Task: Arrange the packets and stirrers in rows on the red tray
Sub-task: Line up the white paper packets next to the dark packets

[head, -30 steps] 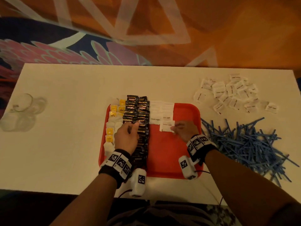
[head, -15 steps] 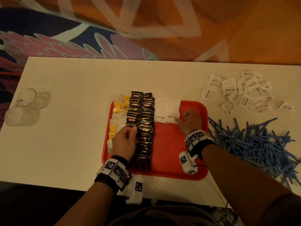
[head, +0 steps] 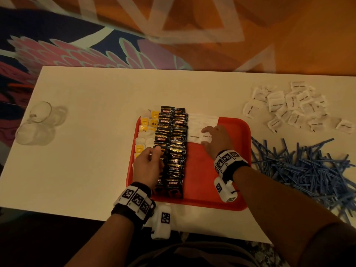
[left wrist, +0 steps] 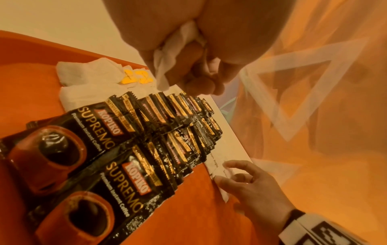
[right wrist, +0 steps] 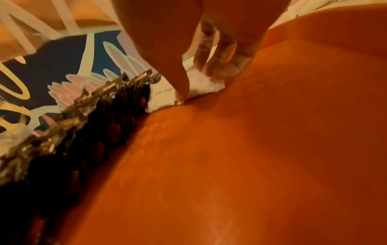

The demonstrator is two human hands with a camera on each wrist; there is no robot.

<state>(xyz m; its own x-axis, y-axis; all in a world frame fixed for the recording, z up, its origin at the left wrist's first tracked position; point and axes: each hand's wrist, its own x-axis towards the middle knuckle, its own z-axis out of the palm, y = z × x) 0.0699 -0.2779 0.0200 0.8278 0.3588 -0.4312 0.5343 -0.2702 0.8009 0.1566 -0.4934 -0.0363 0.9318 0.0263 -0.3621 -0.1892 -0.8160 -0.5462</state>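
White table [head: 96, 112], red tray [head: 238, 132], loose sugar packets [head: 289, 106], blue stirrers [head: 308, 166], glasses [head: 38, 122]

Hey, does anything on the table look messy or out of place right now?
Yes. The blue stirrers lie in a tangled heap right of the tray, and loose sugar packets sit scattered beyond them.

Left hand [head: 148, 165] fingers curled round a white packet [left wrist: 171, 54], right hand [head: 216, 140] fingers spread, tips pressing down, both forearms extended.
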